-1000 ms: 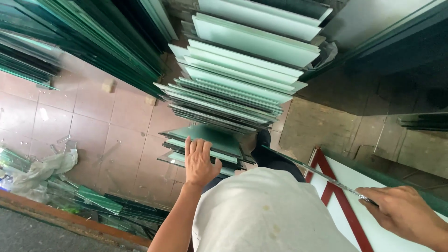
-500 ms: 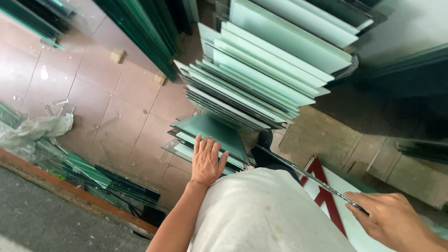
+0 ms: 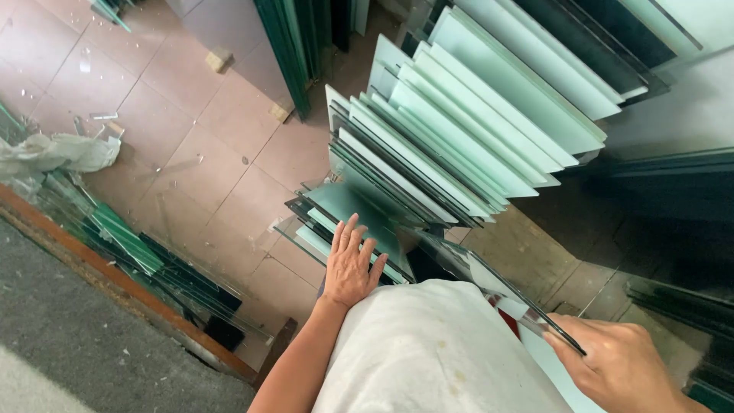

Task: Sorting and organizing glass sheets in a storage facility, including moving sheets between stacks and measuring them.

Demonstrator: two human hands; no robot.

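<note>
Fingers (image 3: pixel 353 237) higher on glass pane (image 3: pixel 489 279) now

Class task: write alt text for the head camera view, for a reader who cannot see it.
A person's left hand rests flat on a leaning glass pane, while the right hand grips the edge of a glass sheet. More panes lean in rows on a tiled floor.

One package-like item is visible, a crumpled whitish plastic bag (image 3: pixel 57 153) lying on the tiled floor (image 3: pixel 191 115) at the left edge of the view, beside the green glass offcuts (image 3: pixel 130 245); no labels, signs or screens are discernible.
</note>
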